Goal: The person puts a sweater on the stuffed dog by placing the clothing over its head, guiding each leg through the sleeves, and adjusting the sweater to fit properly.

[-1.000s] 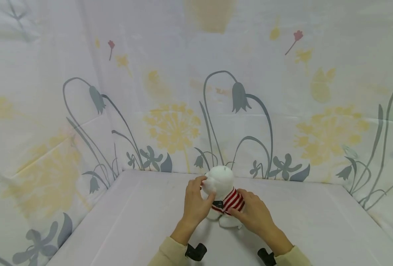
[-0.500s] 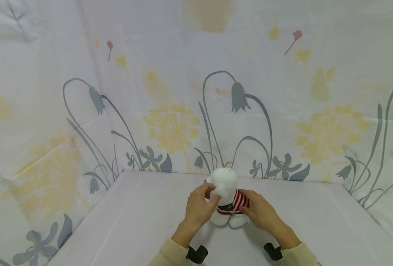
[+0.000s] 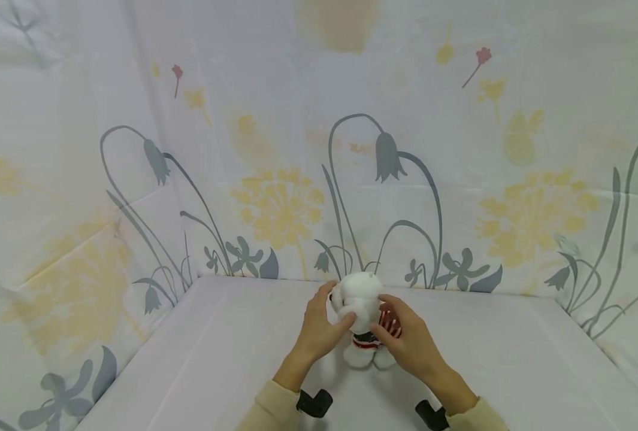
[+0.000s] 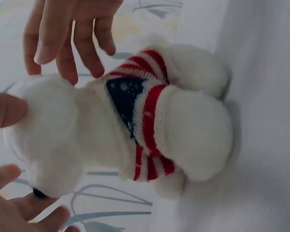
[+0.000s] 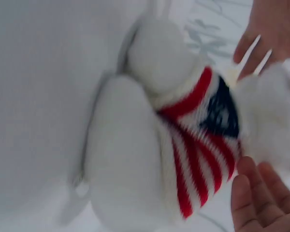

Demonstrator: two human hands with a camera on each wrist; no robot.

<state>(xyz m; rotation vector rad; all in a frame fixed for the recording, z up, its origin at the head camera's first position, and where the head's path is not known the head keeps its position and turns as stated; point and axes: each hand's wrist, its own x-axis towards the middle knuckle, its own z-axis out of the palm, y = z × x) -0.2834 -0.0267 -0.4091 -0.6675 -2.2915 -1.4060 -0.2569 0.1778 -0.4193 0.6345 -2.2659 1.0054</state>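
Observation:
A white stuffed animal (image 3: pixel 360 302) sits upright on the white table, in a knitted sweater (image 4: pixel 152 116) with red and white stripes and a dark blue patch. My left hand (image 3: pixel 319 332) holds its head from the left, the thumb on the near side and the fingers round by the black nose (image 4: pixel 38 192). On the other side, my right hand (image 3: pixel 407 335) is spread beside the head and neck, its fingertips (image 5: pixel 246 166) right at the top of the sweater. In the left wrist view the right fingers look loose and apart.
The white table (image 3: pixel 216 359) extends on both sides of the toy. Behind it hangs a curtain (image 3: pixel 286 137) printed with grey and yellow flowers. A black wrist mount (image 3: pixel 315 404) is strapped below each hand.
My right hand has moved from the sweater up to the head and neck. The left fingers have shifted round the head, which now turns more to the left and shows the nose.

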